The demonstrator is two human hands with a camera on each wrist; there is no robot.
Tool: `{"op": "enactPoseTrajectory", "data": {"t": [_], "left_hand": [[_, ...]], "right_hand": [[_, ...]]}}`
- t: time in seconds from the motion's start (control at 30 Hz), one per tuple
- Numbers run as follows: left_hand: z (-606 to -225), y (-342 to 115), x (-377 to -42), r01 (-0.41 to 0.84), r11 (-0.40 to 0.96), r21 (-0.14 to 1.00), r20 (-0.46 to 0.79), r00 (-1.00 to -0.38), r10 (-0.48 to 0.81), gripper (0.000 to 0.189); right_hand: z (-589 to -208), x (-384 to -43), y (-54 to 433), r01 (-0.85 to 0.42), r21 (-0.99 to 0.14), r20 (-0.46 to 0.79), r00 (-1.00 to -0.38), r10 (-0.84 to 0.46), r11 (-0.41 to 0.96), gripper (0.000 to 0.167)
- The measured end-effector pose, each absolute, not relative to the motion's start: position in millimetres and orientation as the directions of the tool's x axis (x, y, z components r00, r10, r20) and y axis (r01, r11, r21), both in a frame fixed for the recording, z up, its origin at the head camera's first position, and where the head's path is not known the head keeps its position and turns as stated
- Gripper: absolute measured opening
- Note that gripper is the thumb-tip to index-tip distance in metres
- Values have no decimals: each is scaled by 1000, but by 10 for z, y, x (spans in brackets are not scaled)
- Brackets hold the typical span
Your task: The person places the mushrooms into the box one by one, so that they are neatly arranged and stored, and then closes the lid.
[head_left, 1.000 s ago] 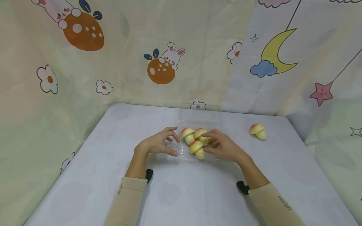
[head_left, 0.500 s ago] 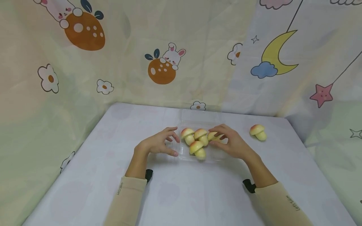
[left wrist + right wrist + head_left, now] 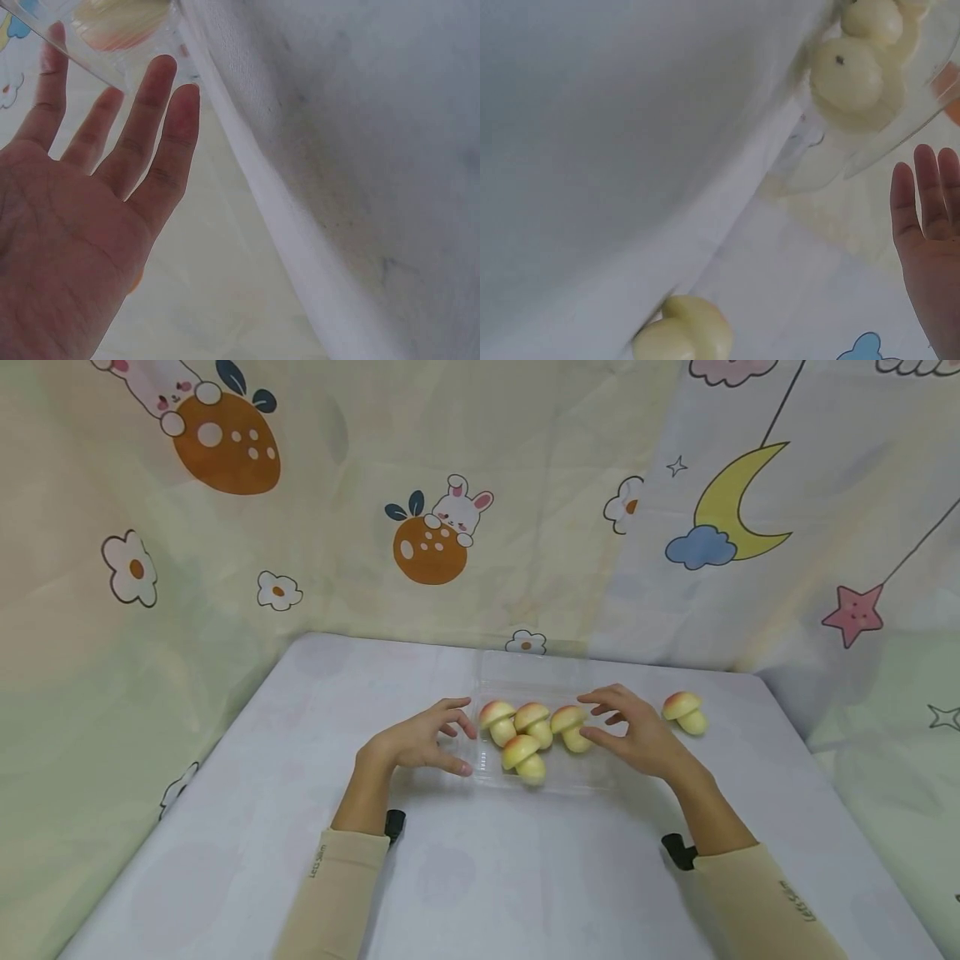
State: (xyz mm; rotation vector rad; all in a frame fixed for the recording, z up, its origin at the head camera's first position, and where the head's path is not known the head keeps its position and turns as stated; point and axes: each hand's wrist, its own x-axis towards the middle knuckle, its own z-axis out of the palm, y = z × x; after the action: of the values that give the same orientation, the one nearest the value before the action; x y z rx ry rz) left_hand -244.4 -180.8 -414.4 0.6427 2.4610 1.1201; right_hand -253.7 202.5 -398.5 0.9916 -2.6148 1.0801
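A clear plastic box with its lid raised at the back holds several yellow toy mushrooms with reddish caps, among them a front mushroom and a rightmost mushroom. My left hand is at the box's left side, fingers spread and relaxed; in the left wrist view its fingertips reach the clear wall. Over the right side of the box, my right hand has loosely bent, parted fingers with nothing between them, close to the rightmost mushroom. Another mushroom lies on the table, right of the box.
The white-covered table runs back to a printed cloth wall with rabbits, flowers and a moon. Black wrist cameras sit under both forearms, one being the right wrist camera.
My right hand has let go of the rightmost mushroom, which now shows in the box, and has moved right. My left hand stays where it was.
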Motion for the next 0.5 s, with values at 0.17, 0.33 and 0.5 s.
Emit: {"op": "enactPoseTrajectory", "data": {"t": [0.17,0.33,0.5], "left_hand": [[-4144,-1799,-2443,253,585,770,-136,-831,539,58],[-4129,-1814,-2441,254,587,769,-134,-833,537,58],[-4142,-1812,-2441,252,582,773,-131,-835,535,58]], "right_hand": [[-4003,-2544,2136,-615,-571,362,-783,-506,544,46],[-3999,-2571,2185,-605,-558,362,-794,-489,568,45],[-4003,-2586,2233,-602,-544,367,-797,-479,584,43]]}}
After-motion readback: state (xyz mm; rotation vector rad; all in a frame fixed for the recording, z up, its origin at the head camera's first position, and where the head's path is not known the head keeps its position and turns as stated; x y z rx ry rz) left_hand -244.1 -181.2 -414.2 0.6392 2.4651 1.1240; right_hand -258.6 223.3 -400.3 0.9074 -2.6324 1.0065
